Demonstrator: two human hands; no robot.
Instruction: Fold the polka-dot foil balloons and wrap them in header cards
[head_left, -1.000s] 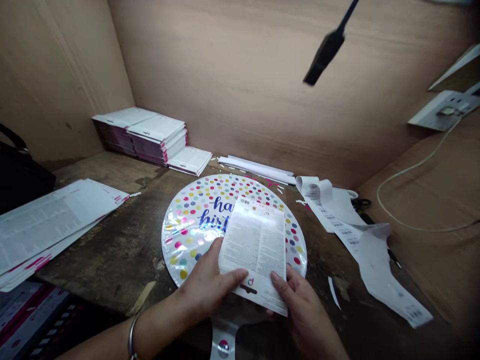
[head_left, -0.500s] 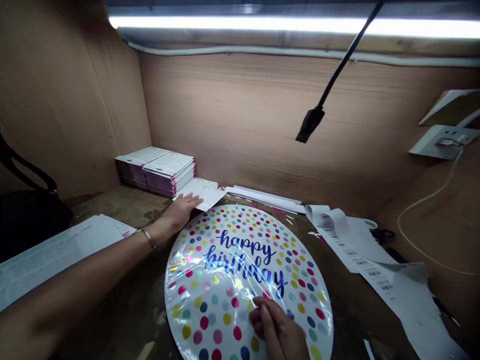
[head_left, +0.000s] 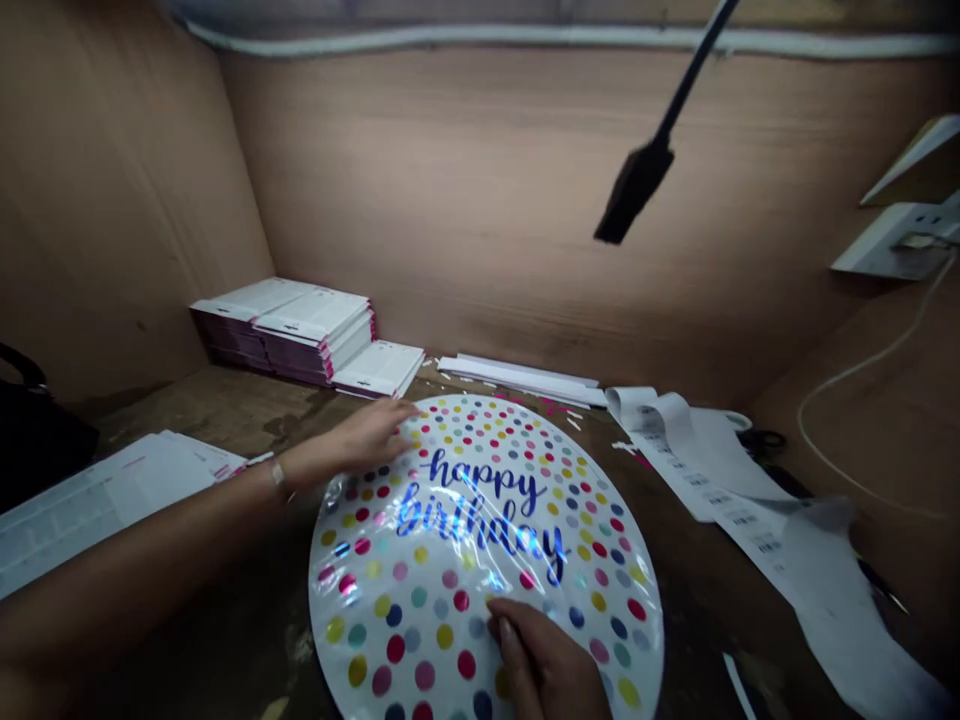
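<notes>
A round white board [head_left: 442, 635] with coloured dots and "happy birthday" in blue script lies in front of me under shiny clear wrap. My left hand [head_left: 379, 432], slightly blurred, is over the board's upper left edge with its fingers stretched out and nothing in them. Low on the board, my right hand [head_left: 551, 660] is closed, thumb and fingertips pressed together at the wrap. What they pinch, if anything, is hidden. Just beyond my left hand is a low stack of white cards [head_left: 381, 368], beside a taller stack of pink-edged cards [head_left: 311, 312].
Printed sheets [head_left: 105, 500] lie at the left, near a black bag [head_left: 45, 430]. White strips [head_left: 521, 378] and paper scraps lie along the back wall. A label strip [head_left: 720, 490] curls down the right side, near scissors [head_left: 769, 440]. A black plug [head_left: 634, 190] hangs overhead.
My left hand has let go of the white card, which now lies on the low stack, and has moved back over the board. My right hand stays pinched. The view has tilted down.
</notes>
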